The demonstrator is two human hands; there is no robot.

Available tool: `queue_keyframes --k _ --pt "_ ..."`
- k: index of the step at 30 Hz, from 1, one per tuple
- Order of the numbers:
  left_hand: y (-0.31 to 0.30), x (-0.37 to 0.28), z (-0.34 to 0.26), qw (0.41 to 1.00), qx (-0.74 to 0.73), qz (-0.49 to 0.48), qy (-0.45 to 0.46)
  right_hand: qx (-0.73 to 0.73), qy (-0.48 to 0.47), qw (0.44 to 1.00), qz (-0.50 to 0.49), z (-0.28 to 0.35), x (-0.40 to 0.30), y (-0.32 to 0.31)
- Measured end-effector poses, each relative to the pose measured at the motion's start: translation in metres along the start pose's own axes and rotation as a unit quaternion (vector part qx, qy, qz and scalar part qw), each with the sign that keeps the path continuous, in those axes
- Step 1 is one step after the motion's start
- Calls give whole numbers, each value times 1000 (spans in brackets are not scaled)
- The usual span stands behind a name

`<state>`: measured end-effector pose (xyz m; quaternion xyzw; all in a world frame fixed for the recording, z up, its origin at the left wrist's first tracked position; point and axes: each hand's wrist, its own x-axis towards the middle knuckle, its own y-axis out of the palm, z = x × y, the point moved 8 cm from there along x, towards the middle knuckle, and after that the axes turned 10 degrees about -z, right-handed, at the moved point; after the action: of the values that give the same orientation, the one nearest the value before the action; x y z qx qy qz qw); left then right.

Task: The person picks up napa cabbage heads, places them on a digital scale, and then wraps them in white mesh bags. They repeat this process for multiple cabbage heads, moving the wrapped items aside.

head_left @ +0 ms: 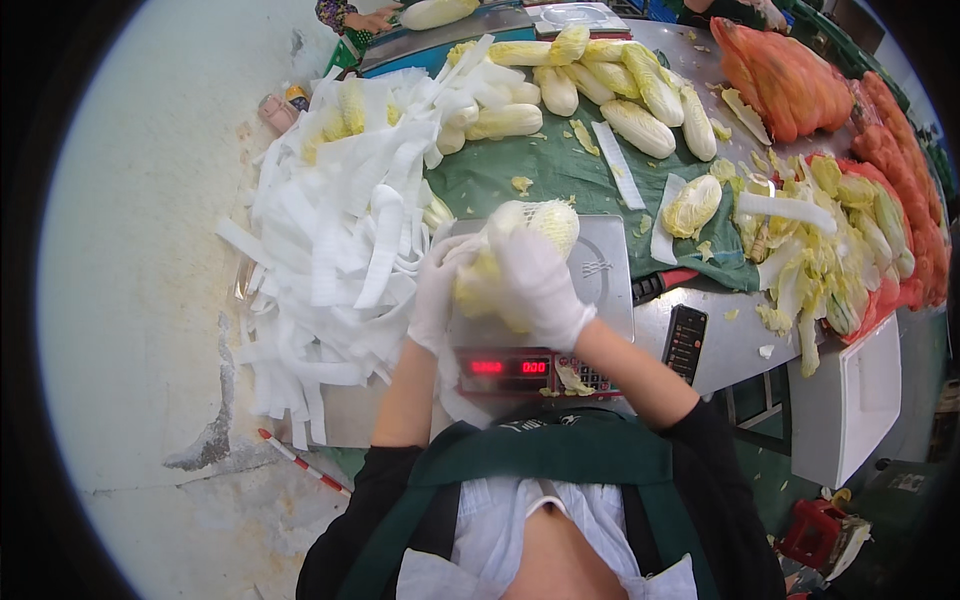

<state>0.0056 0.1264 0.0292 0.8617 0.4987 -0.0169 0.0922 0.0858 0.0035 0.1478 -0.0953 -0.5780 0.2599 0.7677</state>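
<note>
My left hand [442, 289], in a white glove, holds the left side of a napa cabbage [480, 289] above the steel pan of a digital scale [611, 300]. My right hand [536, 289], gloved too and blurred, lies over the cabbage's right side. White foam netting [551, 221] shows around a pale head just beyond my right hand; how the two pieces meet is hidden. The scale's red display is lit. A trimmed cabbage [691, 206] lies beside a white foam strip [664, 225] to the right.
Many foam strips [337, 240] are heaped at left. Several cabbages [637, 127] line the table's back. A red-and-black handled tool [664, 285] and a phone [685, 341] lie right of the scale, before loose leaves [799, 255] and orange mesh sacks [780, 82]. Another person's hand [367, 21] is at the top.
</note>
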Motion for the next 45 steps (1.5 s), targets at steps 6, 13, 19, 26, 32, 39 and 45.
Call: queue_keyframes --k 6,13,19,26,32,39,45 --pt "-31 -19 16 991 56 -69 101 -34 28 971 234 13 -86 80" --pt "-7 -64 -20 956 249 5 158 98 56 992 52 10 -57 -4" --pt "74 -87 -15 817 491 -48 300 69 415 905 -68 -101 -113 -37" --pt "26 -43 -34 950 238 -73 189 174 621 762 -47 -136 -159 -61" --pt "-42 41 -1 986 -148 39 -71 218 674 703 -68 -156 -142 -73" --pt "-37 172 -87 982 6 -37 184 169 694 699 -49 -207 -128 -69" --pt "-43 334 -147 932 -45 -161 323 19 609 790 61 -305 -119 -46"
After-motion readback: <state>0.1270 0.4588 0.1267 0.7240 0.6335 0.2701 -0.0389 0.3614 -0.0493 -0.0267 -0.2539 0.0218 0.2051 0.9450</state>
